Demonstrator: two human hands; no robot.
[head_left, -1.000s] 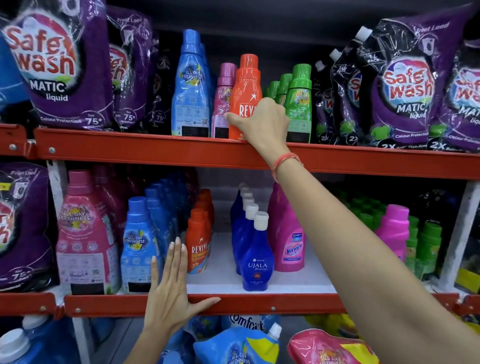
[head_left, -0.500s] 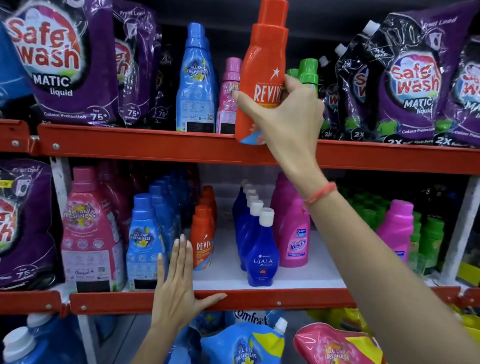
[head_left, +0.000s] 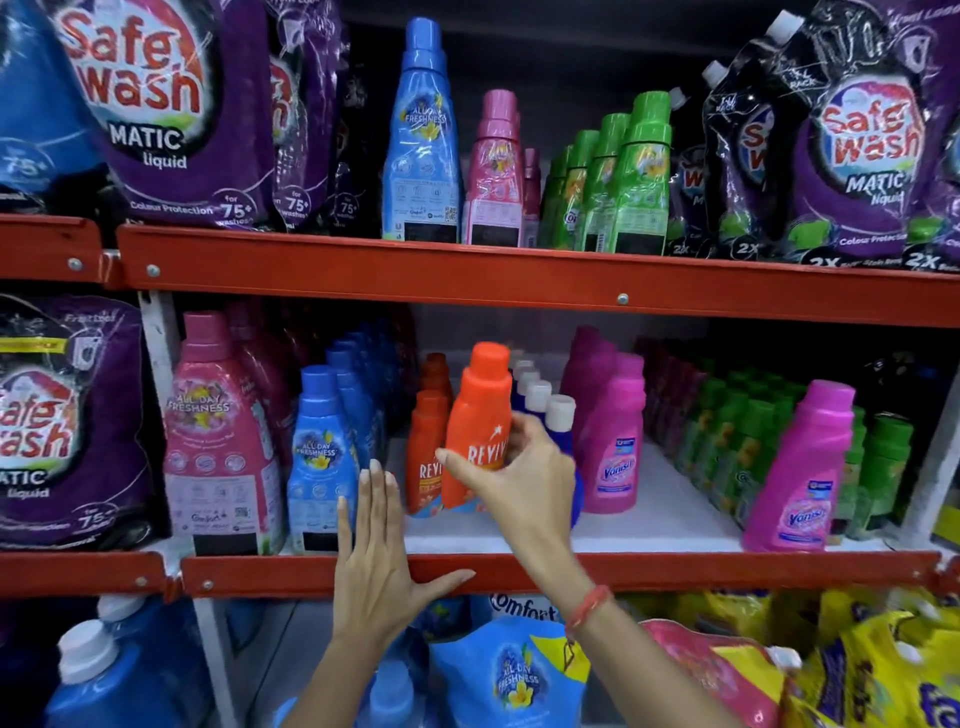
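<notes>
My right hand grips an orange Revive bottle around its middle and holds it just above the middle shelf, in front of a row of smaller orange Revive bottles. My left hand rests flat with straight fingers against the shelf's red front edge, its thumb lying along the rail. Fingertips of the left hand reach up beside a blue All Day Freshness bottle.
The upper shelf carries blue, pink and green bottles and purple Safe Wash pouches. White-capped blue bottles, pink Vanish bottles and green bottles stand on the middle shelf. Refill pouches fill the bottom.
My right hand lifted the orange bottle off the upper shelf and brought it down to the middle shelf. My left hand stayed on the shelf edge.
</notes>
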